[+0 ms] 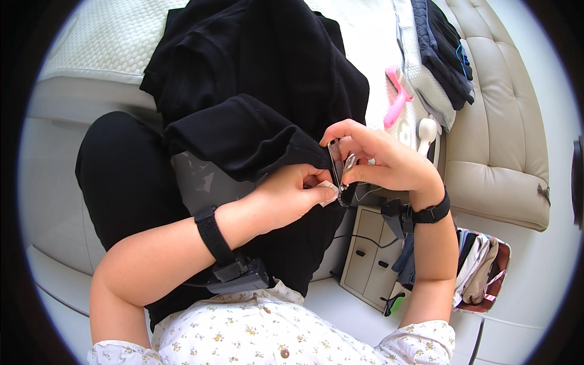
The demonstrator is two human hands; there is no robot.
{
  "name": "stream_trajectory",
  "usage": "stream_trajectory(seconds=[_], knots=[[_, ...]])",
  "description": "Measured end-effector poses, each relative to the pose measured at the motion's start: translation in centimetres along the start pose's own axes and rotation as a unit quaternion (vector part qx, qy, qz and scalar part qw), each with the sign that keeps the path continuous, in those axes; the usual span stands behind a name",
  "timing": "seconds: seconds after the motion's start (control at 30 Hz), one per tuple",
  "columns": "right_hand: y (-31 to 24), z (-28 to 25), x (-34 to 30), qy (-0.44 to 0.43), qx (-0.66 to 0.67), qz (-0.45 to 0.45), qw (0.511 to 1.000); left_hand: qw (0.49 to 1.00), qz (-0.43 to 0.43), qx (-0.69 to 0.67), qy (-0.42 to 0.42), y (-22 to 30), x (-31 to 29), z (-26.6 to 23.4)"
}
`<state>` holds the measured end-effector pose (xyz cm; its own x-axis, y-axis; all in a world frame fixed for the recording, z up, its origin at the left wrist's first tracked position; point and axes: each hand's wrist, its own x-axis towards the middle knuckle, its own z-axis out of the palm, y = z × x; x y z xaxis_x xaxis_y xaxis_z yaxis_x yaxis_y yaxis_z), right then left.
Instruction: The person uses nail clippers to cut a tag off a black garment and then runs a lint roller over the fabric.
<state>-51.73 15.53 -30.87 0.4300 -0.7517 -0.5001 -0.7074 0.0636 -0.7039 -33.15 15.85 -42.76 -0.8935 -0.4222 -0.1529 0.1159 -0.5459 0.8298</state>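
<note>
A black garment (pixel 261 55) lies bunched over the bed edge, with one end drawn across my lap. My left hand (pixel 298 190) is closed at that end, pinching a small white label (pixel 329 192) between thumb and fingers. Just to its right, my right hand (pixel 386 157) is closed around a small shiny metal nail clipper (pixel 335 157), its lever raised. The clipper's lower end is beside the label and the garment's edge. Whether its jaws touch either one cannot be made out.
A pink curved object (pixel 396 100) and a white handheld device (pixel 427 132) lie on the white bed (pixel 365 36). Dark folded clothes (pixel 447 55) rest near the beige tufted headboard (pixel 508 121). Below stand a small cabinet (pixel 369 255) and a basket of clothes (pixel 504 271).
</note>
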Motion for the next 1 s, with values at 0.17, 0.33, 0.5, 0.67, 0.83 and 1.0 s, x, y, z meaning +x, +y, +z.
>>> stream_trajectory(seconds=[0.17,0.33,0.5,0.67,0.83,1.0], knots=[[-0.34,0.13,0.0,-0.004,0.021,0.001,1.0,1.0,0.003,0.003,0.001,-0.02,-0.03,-0.05],[0.25,0.41,-0.13,0.014,0.047,-0.016,0.999,1.0,-0.008,-0.008,0.0,0.14,-0.03,0.01],[0.2,0.42,-0.07,0.017,0.05,-0.03,0.998,1.0,-0.01,-0.01,-0.006,0.31,0.04,0.01],[0.27,0.4,0.0,0.013,0.044,-0.033,0.998,1.0,-0.005,-0.001,0.002,0.05,0.09,-0.03],[0.12,0.52,-0.1,0.016,0.057,-0.016,0.998,1.0,-0.005,-0.009,0.0,-0.06,0.1,-0.04],[0.57,0.83,-0.23,0.03,0.044,-0.037,0.998,1.0,-0.001,-0.005,0.001,-0.29,0.19,0.02]])
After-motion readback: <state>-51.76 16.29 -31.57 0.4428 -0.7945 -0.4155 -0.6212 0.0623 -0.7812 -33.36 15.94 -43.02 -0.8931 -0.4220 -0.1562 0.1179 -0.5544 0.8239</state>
